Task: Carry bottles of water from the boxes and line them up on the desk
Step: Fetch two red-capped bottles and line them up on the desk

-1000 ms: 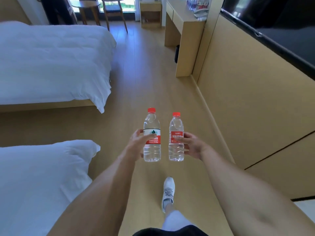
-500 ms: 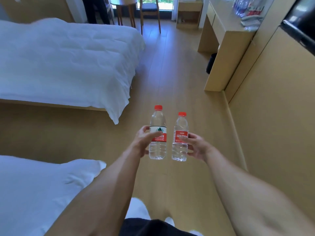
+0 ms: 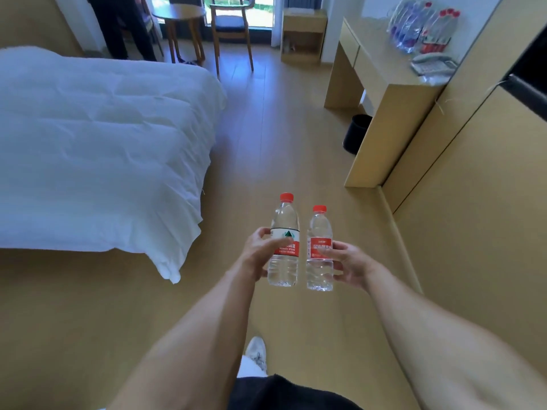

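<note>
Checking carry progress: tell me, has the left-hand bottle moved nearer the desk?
Yes. The left-hand bottle has moved forward along the floor toward the desk, which now looms larger.

Open floor [image 3: 284,137] ahead, bed [image 3: 97,149] left, desk [image 3: 381,93] right

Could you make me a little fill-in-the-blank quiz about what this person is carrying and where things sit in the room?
1. Each hand holds one upright water bottle with a ___ cap.
2. The taller bottle is in the ___ hand.
3. The shorter bottle, in the right hand, has a label that is all ___.
4. More bottles already stand on the desk beside a white ___.

Missing words: red; left; red; telephone
</note>
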{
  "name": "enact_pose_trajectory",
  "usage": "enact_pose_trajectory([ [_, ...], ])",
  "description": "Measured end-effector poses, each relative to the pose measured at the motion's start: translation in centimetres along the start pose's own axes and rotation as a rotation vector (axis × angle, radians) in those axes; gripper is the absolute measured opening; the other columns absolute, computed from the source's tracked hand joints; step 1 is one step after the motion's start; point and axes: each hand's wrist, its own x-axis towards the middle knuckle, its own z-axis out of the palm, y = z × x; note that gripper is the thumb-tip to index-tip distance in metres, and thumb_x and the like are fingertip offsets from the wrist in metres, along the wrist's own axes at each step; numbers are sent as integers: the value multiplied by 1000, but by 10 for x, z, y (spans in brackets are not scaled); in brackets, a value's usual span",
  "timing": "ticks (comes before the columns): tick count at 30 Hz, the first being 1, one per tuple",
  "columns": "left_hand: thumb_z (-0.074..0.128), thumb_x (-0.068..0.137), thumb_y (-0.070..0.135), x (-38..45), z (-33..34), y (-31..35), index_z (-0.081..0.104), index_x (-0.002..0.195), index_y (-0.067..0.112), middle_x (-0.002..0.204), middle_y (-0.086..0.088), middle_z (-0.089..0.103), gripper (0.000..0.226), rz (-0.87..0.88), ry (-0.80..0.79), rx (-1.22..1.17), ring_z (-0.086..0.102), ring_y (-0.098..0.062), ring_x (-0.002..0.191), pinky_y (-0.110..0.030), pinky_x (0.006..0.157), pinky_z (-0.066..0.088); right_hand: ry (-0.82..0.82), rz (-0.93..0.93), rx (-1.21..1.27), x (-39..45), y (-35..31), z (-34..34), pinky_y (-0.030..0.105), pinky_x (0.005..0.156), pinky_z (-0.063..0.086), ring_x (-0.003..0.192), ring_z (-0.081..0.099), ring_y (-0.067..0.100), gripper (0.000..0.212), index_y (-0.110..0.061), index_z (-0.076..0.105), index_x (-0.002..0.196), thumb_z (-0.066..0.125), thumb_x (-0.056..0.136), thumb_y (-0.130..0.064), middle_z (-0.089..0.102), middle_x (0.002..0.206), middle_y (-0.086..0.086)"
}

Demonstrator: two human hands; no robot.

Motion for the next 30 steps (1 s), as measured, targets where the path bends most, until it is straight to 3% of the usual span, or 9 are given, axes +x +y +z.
enact_pose_trajectory([
  [3, 80, 83, 20, 54, -7, 49, 54, 126, 21, 109, -7, 71, 50, 16, -46, 35, 72, -23, 92, -44, 70, 59, 32, -25, 40, 40, -50, 0, 37, 76, 52, 89, 71, 20, 48, -12, 64, 124, 77, 78, -17, 75, 99, 4],
  [6, 80, 83, 21, 100, -9, 90, 56, 125, 21, 112, -10, 71, 49, 25, -73, 67, 72, -27, 98, -56, 79, 59, 53, -39, 54, 77, -90, -2, 40, 84, 53, 95, 70, 24, 47, -11, 63, 126, 76, 82, -16, 73, 107, 7],
  [9, 81, 82, 20, 148, -13, 126, 57, 123, 21, 111, -11, 72, 48, 20, -78, 71, 72, -28, 96, -58, 80, 59, 75, -54, 78, 119, -128, -3, 42, 87, 52, 101, 68, 27, 48, -10, 61, 128, 75, 83, -15, 70, 116, 12],
  [15, 81, 83, 20, 248, -20, 187, 54, 126, 20, 111, -11, 71, 52, 19, -57, 69, 72, -26, 95, -43, 66, 59, 49, -58, 93, 220, -198, -10, 42, 82, 53, 101, 68, 27, 48, -10, 60, 130, 75, 84, -14, 70, 119, 13],
  [19, 81, 82, 20, 323, -26, 239, 53, 128, 21, 113, -11, 69, 54, 36, -22, 64, 71, -26, 97, -42, 66, 57, 4, -58, 96, 301, -256, -21, 43, 83, 53, 103, 67, 28, 49, -10, 60, 129, 75, 83, -14, 68, 122, 15],
  [30, 83, 81, 21, 507, -15, 404, 54, 127, 21, 111, -14, 71, 54, 77, 49, -2, 71, -32, 100, -59, 78, 58, -73, -82, 63, 477, -443, -62, 46, 88, 54, 105, 67, 27, 45, -10, 63, 127, 76, 84, -17, 69, 122, 14],
])
